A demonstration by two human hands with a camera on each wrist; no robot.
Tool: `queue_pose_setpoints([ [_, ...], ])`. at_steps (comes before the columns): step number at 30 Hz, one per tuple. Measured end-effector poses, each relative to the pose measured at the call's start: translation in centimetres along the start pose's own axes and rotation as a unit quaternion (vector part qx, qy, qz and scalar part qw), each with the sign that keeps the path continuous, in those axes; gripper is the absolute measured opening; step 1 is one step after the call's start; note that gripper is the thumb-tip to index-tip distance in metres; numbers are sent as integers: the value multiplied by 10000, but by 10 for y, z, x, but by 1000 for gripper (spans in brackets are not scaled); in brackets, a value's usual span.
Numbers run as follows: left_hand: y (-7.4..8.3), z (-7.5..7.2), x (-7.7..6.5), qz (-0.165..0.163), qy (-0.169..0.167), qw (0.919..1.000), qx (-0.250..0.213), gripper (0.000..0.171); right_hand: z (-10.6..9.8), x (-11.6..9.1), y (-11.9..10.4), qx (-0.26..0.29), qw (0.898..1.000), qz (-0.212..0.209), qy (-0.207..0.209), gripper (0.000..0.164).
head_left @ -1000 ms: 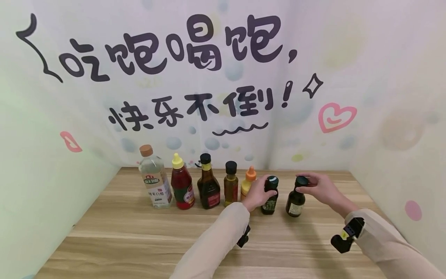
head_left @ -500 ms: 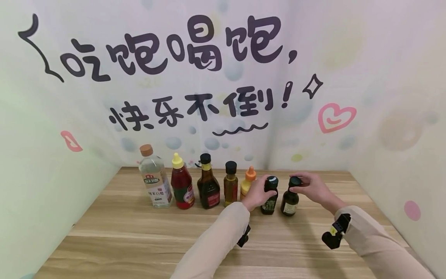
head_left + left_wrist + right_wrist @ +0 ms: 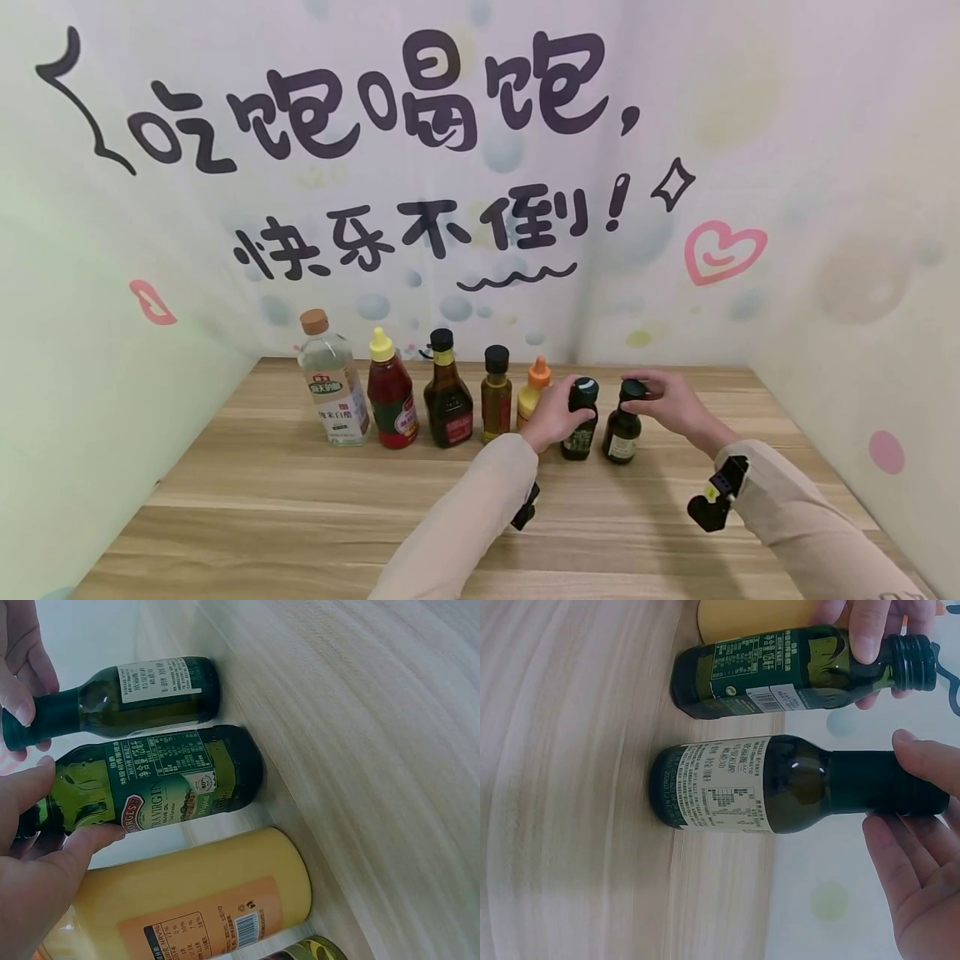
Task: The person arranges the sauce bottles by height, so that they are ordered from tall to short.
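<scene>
My left hand (image 3: 553, 413) grips the neck of a square green olive oil bottle (image 3: 169, 780) with a dark cap. To its right stands a round dark green bottle (image 3: 735, 784) with a white label. My right hand (image 3: 670, 406) pinches this round bottle by its dark capped neck, thumb on one side and fingers on the other. Both bottles are upright on the wooden table (image 3: 300, 517), side by side with a narrow gap. Close to the left hand is a yellow squeeze bottle (image 3: 195, 900) with an orange tip, partly hidden behind that hand in the head view.
Leftward the row continues with a small oil bottle (image 3: 497, 396), a dark sauce bottle (image 3: 448, 404), a red squeeze bottle (image 3: 392, 400) and a clear vinegar bottle (image 3: 333, 392). A printed curtain (image 3: 480, 233) hangs behind the table's back edge.
My right hand has moved the round dark bottle left, closer to the olive oil bottle, mostly during the first half second. My left hand has stayed in place on its bottle.
</scene>
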State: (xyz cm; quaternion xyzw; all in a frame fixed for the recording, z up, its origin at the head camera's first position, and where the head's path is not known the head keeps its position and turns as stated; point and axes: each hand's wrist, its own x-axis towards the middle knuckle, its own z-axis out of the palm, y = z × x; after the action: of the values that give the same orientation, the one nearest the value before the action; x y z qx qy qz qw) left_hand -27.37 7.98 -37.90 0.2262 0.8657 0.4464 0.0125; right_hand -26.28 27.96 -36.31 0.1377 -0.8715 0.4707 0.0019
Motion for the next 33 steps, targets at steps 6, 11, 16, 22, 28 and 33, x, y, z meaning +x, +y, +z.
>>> queue_pose_setpoints([
  [6,-1,0,0,-59,-1,10000,-80,42,2,0,0,3,9999,166,-11,49],
  [11,-1,0,-1,-76,-22,10000,-28,42,1,-3,1,106,9998,150,-65,49],
  [16,0,1,0,-56,-24,10000,63,43,0,-5,1,107,9996,232,-83,52],
  [22,0,2,0,27,43,9999,125,43,1,-5,3,135,9997,195,-23,52],
  [28,2,2,1,-121,52,9999,110,42,2,-5,4,136,9998,171,42,49],
  [33,5,1,3,-329,18,9994,50,41,5,-4,4,-48,9996,204,186,48],
])
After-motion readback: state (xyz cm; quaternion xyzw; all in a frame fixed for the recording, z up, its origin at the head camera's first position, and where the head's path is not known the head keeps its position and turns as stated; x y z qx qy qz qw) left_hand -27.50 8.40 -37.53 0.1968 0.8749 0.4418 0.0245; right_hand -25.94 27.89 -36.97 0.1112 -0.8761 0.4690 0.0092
